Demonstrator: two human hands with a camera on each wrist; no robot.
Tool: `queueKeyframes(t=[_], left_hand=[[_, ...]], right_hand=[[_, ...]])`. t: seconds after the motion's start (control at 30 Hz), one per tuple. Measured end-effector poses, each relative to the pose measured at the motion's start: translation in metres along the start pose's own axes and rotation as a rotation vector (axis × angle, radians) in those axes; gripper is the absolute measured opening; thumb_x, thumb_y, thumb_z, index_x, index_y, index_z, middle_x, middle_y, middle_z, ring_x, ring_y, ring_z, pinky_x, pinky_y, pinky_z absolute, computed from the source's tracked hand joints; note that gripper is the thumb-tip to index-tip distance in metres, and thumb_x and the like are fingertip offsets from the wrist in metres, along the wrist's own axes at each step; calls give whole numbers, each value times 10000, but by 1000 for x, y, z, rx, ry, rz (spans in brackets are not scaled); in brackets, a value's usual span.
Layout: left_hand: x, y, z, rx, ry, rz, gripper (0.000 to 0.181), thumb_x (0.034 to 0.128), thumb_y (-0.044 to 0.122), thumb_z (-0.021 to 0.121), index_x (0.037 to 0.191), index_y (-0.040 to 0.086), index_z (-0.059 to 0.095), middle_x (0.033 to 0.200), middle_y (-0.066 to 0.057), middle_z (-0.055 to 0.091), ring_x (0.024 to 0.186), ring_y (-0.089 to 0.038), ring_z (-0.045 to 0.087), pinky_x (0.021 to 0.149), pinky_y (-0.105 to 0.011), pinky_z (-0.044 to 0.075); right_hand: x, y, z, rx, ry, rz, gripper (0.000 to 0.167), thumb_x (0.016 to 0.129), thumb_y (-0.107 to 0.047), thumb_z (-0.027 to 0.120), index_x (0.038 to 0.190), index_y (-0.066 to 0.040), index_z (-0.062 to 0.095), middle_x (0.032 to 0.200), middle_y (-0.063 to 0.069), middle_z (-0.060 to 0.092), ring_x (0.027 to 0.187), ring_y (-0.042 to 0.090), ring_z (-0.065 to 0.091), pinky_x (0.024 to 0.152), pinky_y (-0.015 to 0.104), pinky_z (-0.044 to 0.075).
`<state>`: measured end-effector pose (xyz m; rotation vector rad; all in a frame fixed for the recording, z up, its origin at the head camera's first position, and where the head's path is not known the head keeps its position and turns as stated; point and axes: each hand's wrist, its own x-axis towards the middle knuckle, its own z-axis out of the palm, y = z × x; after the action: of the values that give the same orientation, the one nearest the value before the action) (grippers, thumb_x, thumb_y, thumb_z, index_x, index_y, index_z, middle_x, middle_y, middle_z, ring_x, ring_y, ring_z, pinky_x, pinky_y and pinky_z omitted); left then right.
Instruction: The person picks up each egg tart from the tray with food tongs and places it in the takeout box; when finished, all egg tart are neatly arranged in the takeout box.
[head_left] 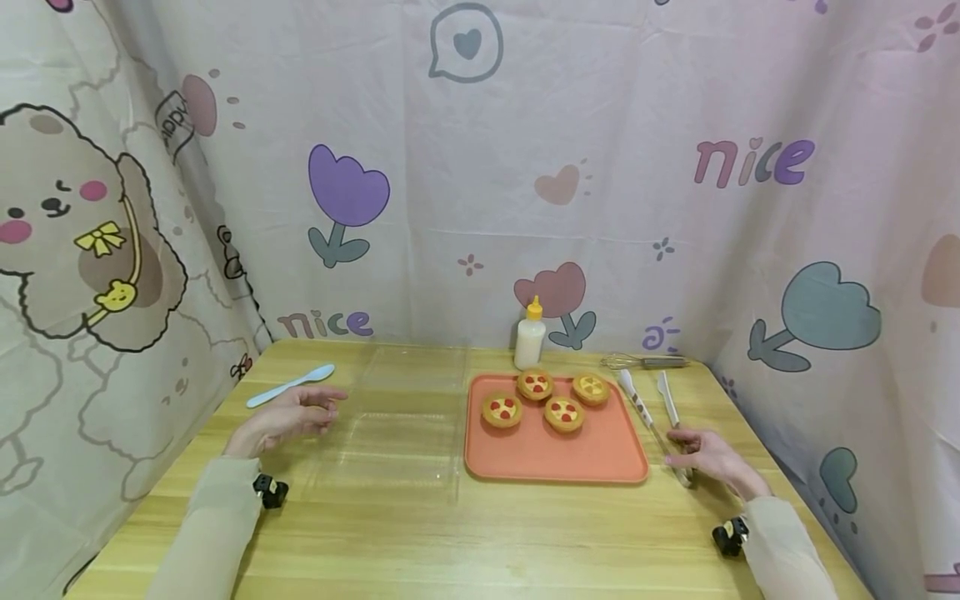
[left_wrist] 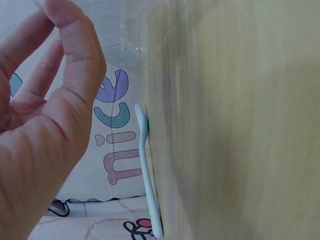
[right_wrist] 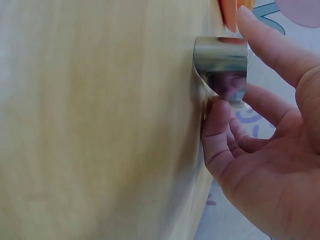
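On the right of the table lie metal tongs [head_left: 642, 410] with pale patterned ends, their two arms spread in a V. My right hand [head_left: 705, 454] is around them near the bend; in the right wrist view, curled fingers [right_wrist: 217, 117] touch the shiny bent end [right_wrist: 221, 62] while the thumb stays straight. My left hand [head_left: 292, 414] hovers empty, fingers loosely bent, between a light blue spoon [head_left: 291, 386] and a clear plastic box [head_left: 405, 429]. Whether it touches the box's edge I cannot tell. Several small round tarts [head_left: 564, 414] with red or yellow toppings sit on an orange tray [head_left: 555, 467].
Behind the tray stands a squeeze bottle [head_left: 529, 342] with a yellow nozzle cap. A whisk [head_left: 645, 362] lies along the back edge at the right. Patterned curtains [head_left: 465, 208] hang behind and beside the wooden table [head_left: 420, 550].
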<state>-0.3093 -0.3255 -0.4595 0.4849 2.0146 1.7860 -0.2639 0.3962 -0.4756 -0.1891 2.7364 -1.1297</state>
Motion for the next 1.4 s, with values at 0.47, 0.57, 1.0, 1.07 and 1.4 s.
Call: queueKeyframes(t=[0.47,0.57,1.0,1.07,1.4], left_hand=[[1,-2,1,32,12,-6,573,951,22,605,1427,-150,337,1051,-104,623,888,-149,644,778,-341,599],[1,-2,1,17,11,-8,572,949,21,607,1425,-149,340,1041,-95,630,881,-143,646,775,-338,600],[0,-1,1,-19,-4,0,505,960,21,591,1414,-100,406,1031,-86,631,830,-97,622,754,-312,594],[0,-1,0,-19,-6,0,513,964,25,584,1420,-107,391,1027,-82,635,825,-95,624,751,-309,594],[0,-1,-1,-16,-17,3,571,973,35,574,1440,-157,307,1015,-68,644,824,-89,620,752,-305,592]], right_hand=[[-3,-3,0,89,125,63,607,905,-131,691,1369,165,434,1216,356,597,958,255,681,765,238,554],[-3,-3,1,164,147,72,602,925,-111,665,1389,169,401,1244,376,566,866,195,702,733,273,599],[2,-17,5,206,217,-47,588,932,-166,680,1440,12,442,1410,311,477,770,126,648,603,335,596],[3,-19,5,198,211,-62,616,931,-153,678,1459,10,405,1410,328,464,835,111,647,609,349,597],[13,-26,2,129,180,-23,611,927,-186,685,1446,22,437,1155,272,615,634,186,599,528,322,553]])
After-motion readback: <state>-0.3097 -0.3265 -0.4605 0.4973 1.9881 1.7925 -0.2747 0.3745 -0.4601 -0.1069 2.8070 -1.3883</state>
